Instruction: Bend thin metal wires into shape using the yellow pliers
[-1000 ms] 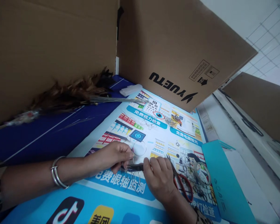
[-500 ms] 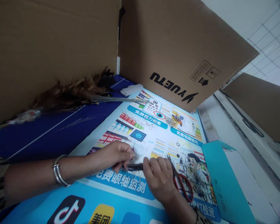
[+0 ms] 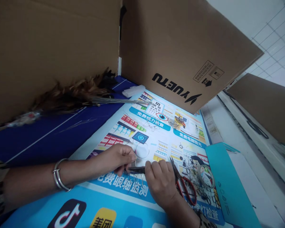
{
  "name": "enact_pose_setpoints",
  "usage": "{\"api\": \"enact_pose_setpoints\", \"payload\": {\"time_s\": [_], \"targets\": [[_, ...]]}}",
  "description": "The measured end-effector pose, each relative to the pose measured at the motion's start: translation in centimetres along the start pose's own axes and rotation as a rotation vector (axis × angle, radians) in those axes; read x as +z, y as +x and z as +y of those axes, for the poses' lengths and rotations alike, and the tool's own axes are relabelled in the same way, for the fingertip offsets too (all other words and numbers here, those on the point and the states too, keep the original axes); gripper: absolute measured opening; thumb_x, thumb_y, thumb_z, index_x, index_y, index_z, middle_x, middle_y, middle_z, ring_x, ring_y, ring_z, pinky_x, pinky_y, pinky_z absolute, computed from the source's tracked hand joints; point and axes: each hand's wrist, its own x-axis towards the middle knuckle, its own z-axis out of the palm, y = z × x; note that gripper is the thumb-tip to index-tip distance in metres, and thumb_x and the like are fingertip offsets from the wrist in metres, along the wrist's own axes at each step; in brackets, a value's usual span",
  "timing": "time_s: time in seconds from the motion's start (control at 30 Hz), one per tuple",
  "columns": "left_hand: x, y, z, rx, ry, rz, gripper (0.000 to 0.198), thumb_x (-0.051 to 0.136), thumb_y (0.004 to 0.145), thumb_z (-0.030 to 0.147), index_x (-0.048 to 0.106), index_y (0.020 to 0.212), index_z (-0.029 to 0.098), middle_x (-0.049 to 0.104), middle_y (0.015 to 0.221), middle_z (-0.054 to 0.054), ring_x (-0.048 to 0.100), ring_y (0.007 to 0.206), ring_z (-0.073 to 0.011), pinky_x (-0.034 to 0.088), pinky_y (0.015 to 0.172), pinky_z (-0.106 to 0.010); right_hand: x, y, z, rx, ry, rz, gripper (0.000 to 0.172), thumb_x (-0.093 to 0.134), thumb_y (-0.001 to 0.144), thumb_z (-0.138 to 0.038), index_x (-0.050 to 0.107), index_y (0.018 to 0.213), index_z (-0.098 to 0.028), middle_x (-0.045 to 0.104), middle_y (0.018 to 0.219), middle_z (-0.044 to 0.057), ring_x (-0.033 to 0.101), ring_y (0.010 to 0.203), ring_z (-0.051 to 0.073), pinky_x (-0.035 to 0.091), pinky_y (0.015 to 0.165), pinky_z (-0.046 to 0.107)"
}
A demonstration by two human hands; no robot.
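Note:
My left hand [image 3: 123, 158] is closed in a pinch on a thin wire [image 3: 135, 163], most of it hidden by the fingers. Pliers with dark jaws [image 3: 136, 170] are gripped in my right hand [image 3: 161, 182], which wraps over their handles. The jaws point left and reach the fingers of my left hand, at the wire. Below the jaws lie several loose thin wires [image 3: 136, 183] on the printed sheet. A thin wire ring [image 3: 142, 150] is just beyond my left fingertips. Red-handled scissors [image 3: 186, 186] lie open beside my right hand.
Small rings and wire pieces [image 3: 203, 186] lie right of the scissors, near a wire coil [image 3: 206, 176] and a teal box [image 3: 228, 183]. Long straight wires [image 3: 123, 101] and brown feathers [image 3: 73, 93] lie at the back left. Cardboard walls [image 3: 171, 47] stand behind.
Almost nothing differs. Both hands keep their hold at the same spot, and the pliers have shifted very slightly to the left.

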Motion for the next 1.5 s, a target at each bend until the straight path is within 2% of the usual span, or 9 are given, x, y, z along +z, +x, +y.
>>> {"api": "enact_pose_setpoints", "payload": {"time_s": [0.23,0.43,0.63,0.73,0.97,1.1,1.27,1.5], "targets": [[0.1,0.1,-0.6,0.07,0.056,0.047,0.029,0.056,0.081,0.043,0.052,0.068,0.017,0.058,0.058,0.005,0.049,0.037,-0.0069,0.033,0.04,-0.019,-0.2,0.1,-0.5,0.056,0.011,-0.091,0.016,0.05,0.088,-0.011,0.059,0.101,-0.013,0.051,0.074,0.005,0.043,0.069,0.019,0.03,0.061,0.035],[-0.3,-0.4,-0.9,0.237,0.352,0.077,0.024,0.048,0.09,0.033,0.057,0.075,0.017,0.055,0.054,0.005,0.057,0.049,-0.0101,0.04,0.049,-0.02,0.4,-0.3,-0.9,0.112,0.082,-0.154,0.013,0.062,0.082,-0.018,0.058,0.094,-0.015,0.053,0.075,0.005,0.045,0.072,0.021,0.032,0.063,0.035],[-0.4,-0.8,-1.0,0.552,0.745,0.129,0.026,0.044,0.095,0.029,0.063,0.08,0.018,0.064,0.063,0.001,0.06,0.059,-0.0132,0.041,0.057,-0.023,0.2,0.1,-1.1,0.186,0.212,-0.227,0.02,0.074,0.074,-0.024,0.054,0.076,-0.019,0.056,0.073,0.003,0.047,0.069,0.021,0.03,0.06,0.033],[-0.4,-0.9,-1.6,0.684,0.848,0.17,0.027,0.042,0.096,0.028,0.064,0.084,0.018,0.068,0.07,-0.003,0.062,0.063,-0.0156,0.042,0.059,-0.025,-0.2,0.4,-1.1,0.205,0.233,-0.254,0.023,0.076,0.073,-0.025,0.054,0.073,-0.02,0.057,0.071,0.002,0.048,0.068,0.021,0.03,0.06,0.033],[-0.2,-1.2,-2.1,0.967,1.02,0.198,0.023,0.042,0.095,0.019,0.064,0.088,0.02,0.067,0.068,-0.004,0.06,0.06,-0.0168,0.044,0.057,-0.029,-1.3,0.9,-0.6,0.234,0.309,-0.371,0.019,0.076,0.074,-0.027,0.058,0.072,-0.02,0.062,0.072,0.002,0.055,0.069,0.02,0.033,0.06,0.03],[0.0,-1.8,-1.9,0.967,1.134,0.168,0.022,0.043,0.092,0.013,0.064,0.09,0.02,0.065,0.065,-0.005,0.059,0.058,-0.0191,0.043,0.055,-0.032,-1.6,1.0,-0.4,0.239,0.341,-0.42,0.018,0.076,0.073,-0.028,0.06,0.072,-0.021,0.063,0.073,0.001,0.057,0.069,0.019,0.033,0.058,0.029],[0.1,-2.3,-2.5,0.983,1.121,0.171,0.024,0.046,0.088,0.011,0.063,0.097,0.024,0.067,0.07,-0.004,0.06,0.062,-0.0201,0.046,0.058,-0.033,-1.9,1.2,-0.1,0.237,0.352,-0.465,0.016,0.074,0.075,-0.03,0.061,0.072,-0.021,0.065,0.073,0.0,0.059,0.069,0.019,0.033,0.057,0.029],[0.2,-2.6,-1.8,1.122,1.18,0.155,0.028,0.043,0.086,0.005,0.059,0.104,0.02,0.067,0.072,-0.004,0.06,0.062,-0.0186,0.046,0.057,-0.031,-2.2,1.6,0.4,0.214,0.39,-0.521,0.016,0.071,0.079,-0.032,0.062,0.072,-0.021,0.065,0.073,0.0,0.06,0.07,0.018,0.034,0.058,0.028]]}}
